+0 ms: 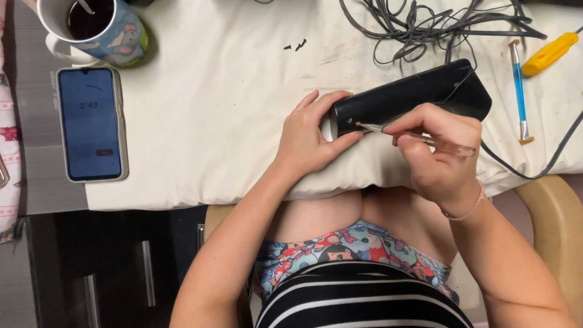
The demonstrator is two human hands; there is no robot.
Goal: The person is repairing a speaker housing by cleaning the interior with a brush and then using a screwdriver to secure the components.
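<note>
Left hand (306, 143) grips end of black box (413, 97), steadying it on worktop (212, 121). Right hand (434, 152) pinches clear-handled screwdriver (419, 138), tip at end-face screw. Step appears: screw work. Next likely needs axial pressure, steady rotation.

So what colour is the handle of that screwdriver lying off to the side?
Yellow handle of the screwdriver, clearest in the head view.

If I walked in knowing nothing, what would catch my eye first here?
Most striking, at the centre, is the long black box-shaped device on the white cloth: the left hand steadies its end while the right hand holds a clear-handled screwdriver with its tip at that end. At far left lie a lit smartphone and a patterned mug of dark drink; grey cables tangle at top right.
</note>
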